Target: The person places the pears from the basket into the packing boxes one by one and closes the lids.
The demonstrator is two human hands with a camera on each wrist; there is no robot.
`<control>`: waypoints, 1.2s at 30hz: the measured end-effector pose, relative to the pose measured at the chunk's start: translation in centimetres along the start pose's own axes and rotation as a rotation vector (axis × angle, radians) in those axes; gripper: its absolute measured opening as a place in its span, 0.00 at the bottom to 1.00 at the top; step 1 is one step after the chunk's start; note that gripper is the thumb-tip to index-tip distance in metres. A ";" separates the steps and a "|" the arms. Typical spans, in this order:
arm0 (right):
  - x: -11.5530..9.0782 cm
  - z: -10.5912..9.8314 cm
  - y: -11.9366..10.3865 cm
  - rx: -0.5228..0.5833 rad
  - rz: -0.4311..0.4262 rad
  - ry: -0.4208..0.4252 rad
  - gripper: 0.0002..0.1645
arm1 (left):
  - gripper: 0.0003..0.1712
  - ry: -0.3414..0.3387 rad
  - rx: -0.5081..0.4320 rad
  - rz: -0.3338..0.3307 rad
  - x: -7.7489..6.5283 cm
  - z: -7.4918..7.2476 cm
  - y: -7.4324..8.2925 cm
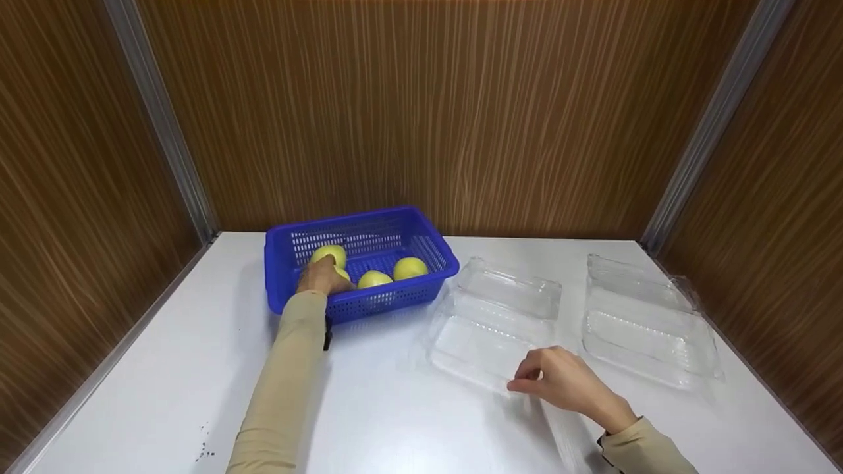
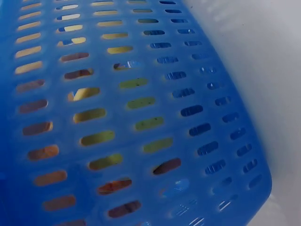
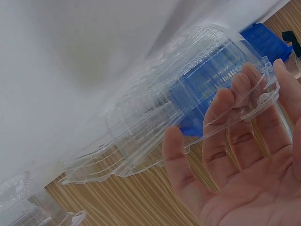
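Observation:
My left hand (image 1: 321, 276) reaches into the blue basket (image 1: 388, 303) and grips a yellow apple (image 1: 342, 272), partly hidden by the fingers. Through the slots of the basket (image 2: 188, 136) in the left wrist view, parts of fingers show around the yellow-green fruit (image 2: 149, 123). Another apple (image 1: 331, 254) lies just behind this hand. To the right, my right hand (image 1: 561, 380) pinches the near edge of an open clear plastic container (image 1: 474, 345). In the right wrist view, the fingers lie along the rim of that container (image 3: 141, 127).
Two more apples, one in front (image 1: 374, 279) and one at the right (image 1: 410, 268), sit in the basket. A second open clear container (image 1: 649, 332) stands at the right on the white table (image 1: 382, 408). Wood-patterned walls (image 1: 421, 118) enclose the back and sides.

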State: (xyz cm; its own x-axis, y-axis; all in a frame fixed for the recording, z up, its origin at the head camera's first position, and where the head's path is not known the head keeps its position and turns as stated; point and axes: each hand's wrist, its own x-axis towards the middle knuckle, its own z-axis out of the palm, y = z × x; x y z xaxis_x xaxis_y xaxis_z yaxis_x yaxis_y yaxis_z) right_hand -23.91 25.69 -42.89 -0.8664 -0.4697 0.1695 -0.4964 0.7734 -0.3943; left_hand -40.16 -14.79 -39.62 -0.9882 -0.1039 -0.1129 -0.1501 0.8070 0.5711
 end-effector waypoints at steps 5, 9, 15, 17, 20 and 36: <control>0.0 0.1 0.0 -0.011 -0.002 0.008 0.06 | 0.49 0.052 -0.037 -0.002 0.1 -0.1 -0.1; -0.1 0.0 0.0 -0.011 -0.010 0.012 0.06 | 0.51 0.100 -0.072 0.007 0.1 -0.4 -0.1; -0.2 0.0 0.0 -0.009 -0.012 0.010 0.08 | 0.55 0.171 -0.099 0.084 0.2 -0.8 -0.3; -0.2 0.0 0.0 -0.012 -0.017 0.013 0.07 | 0.55 0.186 -0.116 0.104 0.2 -0.8 -0.3; -0.1 0.0 0.0 -0.015 -0.019 0.017 0.06 | 0.54 0.203 -0.138 0.131 0.2 -0.7 -0.1; -0.1 0.1 0.1 0.013 -0.042 0.016 0.05 | 0.51 0.260 -0.196 0.284 -0.7 0.2 2.3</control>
State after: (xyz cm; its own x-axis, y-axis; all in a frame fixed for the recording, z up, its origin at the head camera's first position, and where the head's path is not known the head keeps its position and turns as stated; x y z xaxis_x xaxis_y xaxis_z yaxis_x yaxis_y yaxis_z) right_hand -23.88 25.72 -43.07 -0.8454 -0.4951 0.2003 -0.5320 0.7472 -0.3984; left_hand -39.80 -12.77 -38.36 -0.9625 -0.0571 0.2652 0.1502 0.7020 0.6962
